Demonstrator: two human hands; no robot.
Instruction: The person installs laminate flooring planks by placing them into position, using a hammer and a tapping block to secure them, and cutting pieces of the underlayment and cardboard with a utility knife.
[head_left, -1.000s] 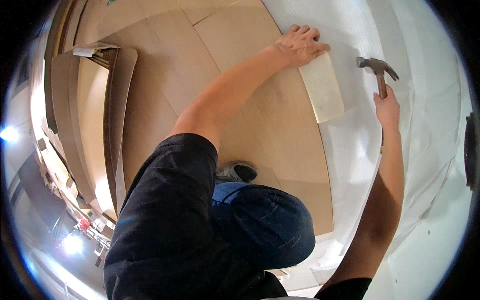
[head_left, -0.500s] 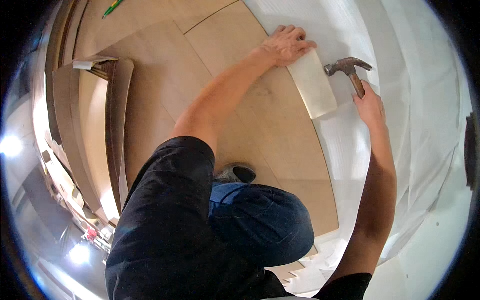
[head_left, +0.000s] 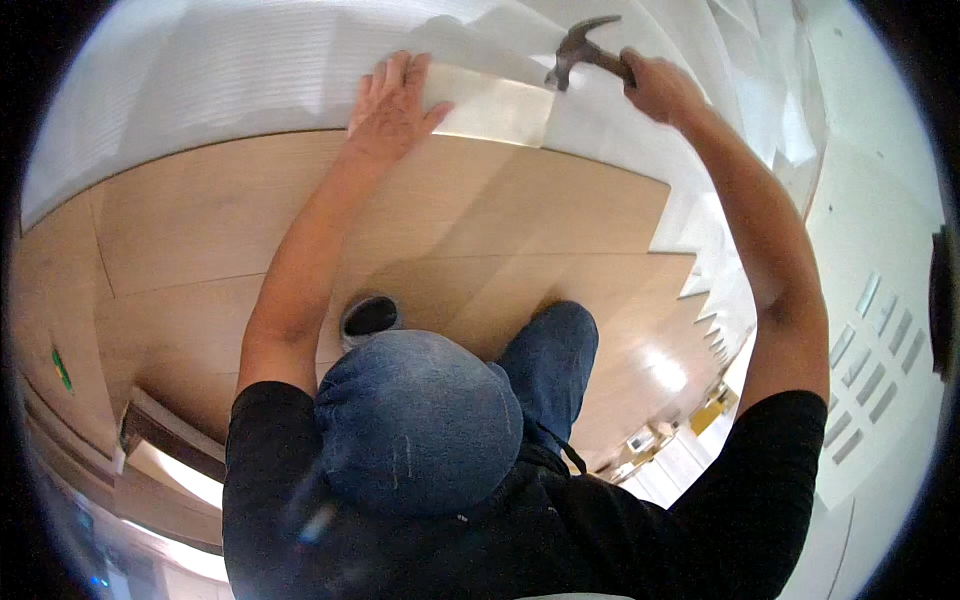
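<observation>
Right hand [head_left: 655, 85] grip closed on hammer [head_left: 585, 52], head pointing left, left hand [head_left: 392, 105] flat on pale plank [head_left: 495, 105] lying crosswise

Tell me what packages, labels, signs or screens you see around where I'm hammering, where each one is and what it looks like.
Green sticker: small green mark on the wooden floor at the far left, well away from the left hand pressing on the pale plank piece.
Yellow packages: small yellow items on the floor at lower right, too small to make out.
No screens or signs by the right hand gripping the hammer.
</observation>
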